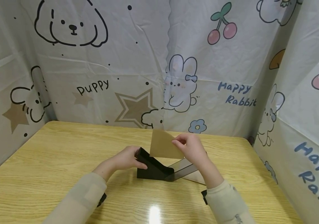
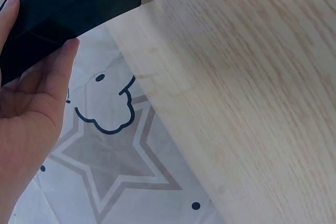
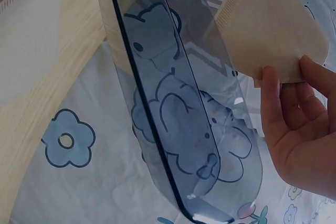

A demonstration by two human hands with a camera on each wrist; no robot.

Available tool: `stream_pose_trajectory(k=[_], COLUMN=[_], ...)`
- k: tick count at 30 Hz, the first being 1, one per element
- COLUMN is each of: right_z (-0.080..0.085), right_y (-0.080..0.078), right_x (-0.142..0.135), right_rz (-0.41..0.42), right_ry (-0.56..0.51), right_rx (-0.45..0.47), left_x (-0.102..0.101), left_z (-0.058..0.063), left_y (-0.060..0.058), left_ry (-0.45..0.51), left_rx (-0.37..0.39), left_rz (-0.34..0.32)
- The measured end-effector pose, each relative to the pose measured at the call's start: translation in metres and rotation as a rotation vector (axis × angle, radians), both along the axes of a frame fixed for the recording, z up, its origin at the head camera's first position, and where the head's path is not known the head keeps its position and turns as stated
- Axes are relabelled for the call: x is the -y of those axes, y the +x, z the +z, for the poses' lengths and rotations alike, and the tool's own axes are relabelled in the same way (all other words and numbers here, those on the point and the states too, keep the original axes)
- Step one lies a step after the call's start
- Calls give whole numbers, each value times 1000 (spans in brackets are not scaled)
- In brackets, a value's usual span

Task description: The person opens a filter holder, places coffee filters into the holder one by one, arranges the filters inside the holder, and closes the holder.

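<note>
My left hand [image 1: 123, 159] grips the back end of a black filter holder [image 1: 151, 169], thumb on the near side. In the left wrist view its fingers lie against the black case [image 2: 79, 9]. The holder's see-through lid [image 1: 186, 170] is swung open and slopes up to the right. My right hand [image 1: 193, 150] pinches a brown paper coffee filter [image 1: 163, 145] by its right edge, above the holder. The right wrist view shows the filter's crimped seam [image 3: 233, 9], with thumb and fingers at its lower edge. What lies inside the holder is hidden.
A pale filter paper [image 3: 29, 45] with a crimped edge lies on the wooden table [image 1: 64, 155], to the right of the holder and partly under the lid in the head view. A printed cloth [image 1: 134, 68] hangs behind the table and along its sides.
</note>
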State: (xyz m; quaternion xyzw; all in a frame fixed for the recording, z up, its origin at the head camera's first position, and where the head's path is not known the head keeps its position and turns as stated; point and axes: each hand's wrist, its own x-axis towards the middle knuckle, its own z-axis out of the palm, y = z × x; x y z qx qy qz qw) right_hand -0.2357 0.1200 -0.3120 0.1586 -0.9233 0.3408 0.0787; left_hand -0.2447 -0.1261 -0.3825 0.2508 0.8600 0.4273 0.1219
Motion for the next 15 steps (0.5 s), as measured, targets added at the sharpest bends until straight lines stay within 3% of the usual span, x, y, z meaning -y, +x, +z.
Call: stream_pose_trajectory(k=[15], right_z=[-12], right_y=[1], right_x=[13], right_rz=[-11], right_ry=[26], right_rx=[33], left_x=[0], left_z=[1], left_y=[2], left_ry=[-8], left_rx=[8], left_rz=[15])
